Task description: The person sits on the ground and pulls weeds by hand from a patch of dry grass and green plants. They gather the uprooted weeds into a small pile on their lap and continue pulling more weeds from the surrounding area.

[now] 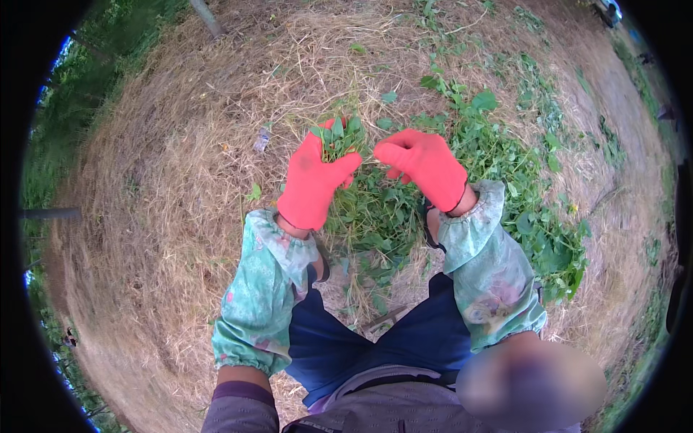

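My left hand (pixel 319 176), in a red glove, is closed around a small bunch of green leafy stems (pixel 341 138) whose leaves stick up between thumb and fingers. To its right my right hand (pixel 419 165), also gloved in red, has its fingers curled with thumb and forefinger near each other. Whether it pinches a thin stem cannot be made out. A gap separates the two hands. Beneath them, between my feet, lies a heap of cut green plants (pixel 379 211). Patterned green sleeve covers are on both forearms.
A long pile of green vines (pixel 520 178) curves along my right side. Dry grass (pixel 178 162) covers the ground. A small crumpled scrap (pixel 262 139) lies left of my left hand. A thin tree trunk (pixel 208 17) stands at the upper left, with greenery along the left edge.
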{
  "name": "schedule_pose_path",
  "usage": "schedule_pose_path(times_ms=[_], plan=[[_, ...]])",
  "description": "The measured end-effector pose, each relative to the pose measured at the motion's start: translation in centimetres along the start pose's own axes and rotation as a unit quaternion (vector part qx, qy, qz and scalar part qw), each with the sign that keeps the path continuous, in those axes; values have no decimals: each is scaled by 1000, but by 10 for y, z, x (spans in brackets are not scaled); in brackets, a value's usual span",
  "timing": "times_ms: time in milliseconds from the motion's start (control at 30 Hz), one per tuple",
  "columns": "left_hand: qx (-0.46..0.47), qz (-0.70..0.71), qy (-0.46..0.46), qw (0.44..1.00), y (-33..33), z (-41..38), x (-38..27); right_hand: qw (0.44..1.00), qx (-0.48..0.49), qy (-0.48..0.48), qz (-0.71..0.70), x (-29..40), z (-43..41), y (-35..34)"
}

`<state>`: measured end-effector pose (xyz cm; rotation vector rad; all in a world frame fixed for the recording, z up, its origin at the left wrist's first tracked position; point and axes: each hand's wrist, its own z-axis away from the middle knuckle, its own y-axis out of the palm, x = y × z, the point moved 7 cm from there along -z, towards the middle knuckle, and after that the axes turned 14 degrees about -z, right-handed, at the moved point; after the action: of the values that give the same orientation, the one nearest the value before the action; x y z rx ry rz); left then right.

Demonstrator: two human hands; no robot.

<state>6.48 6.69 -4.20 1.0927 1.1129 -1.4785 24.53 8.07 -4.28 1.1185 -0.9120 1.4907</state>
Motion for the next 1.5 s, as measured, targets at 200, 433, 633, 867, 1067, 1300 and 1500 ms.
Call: schedule_pose_path(times_ms=[200, 433, 633, 867, 1067, 1300, 1500], plan=[[61, -19, -6, 998, 22, 6, -6, 956, 14, -37, -291, -26, -12, 28], [-46, 168, 1, 985, 6, 3, 10, 951, 24, -22, -306, -21, -13, 2], [78, 131, -72, 986, 22, 11, 39, 912, 90, -38, -398, -18, -4, 20], [-46, 5, -35, 998, 27, 42, 102, 948, -45, 2, -314, -97, 20, 23], [-27, 86, -60, 994, 43, 107, 128, 945, -43, 57, -319, -171, 79, 44], [-27, 285, -142, 947, 48, 158, 138, 861, -84, 76, -496, -169, 125, 45], [-6, 283, -116, 952, 51, 169, 150, 769, -24, 73, -635, -164, 142, 64]])
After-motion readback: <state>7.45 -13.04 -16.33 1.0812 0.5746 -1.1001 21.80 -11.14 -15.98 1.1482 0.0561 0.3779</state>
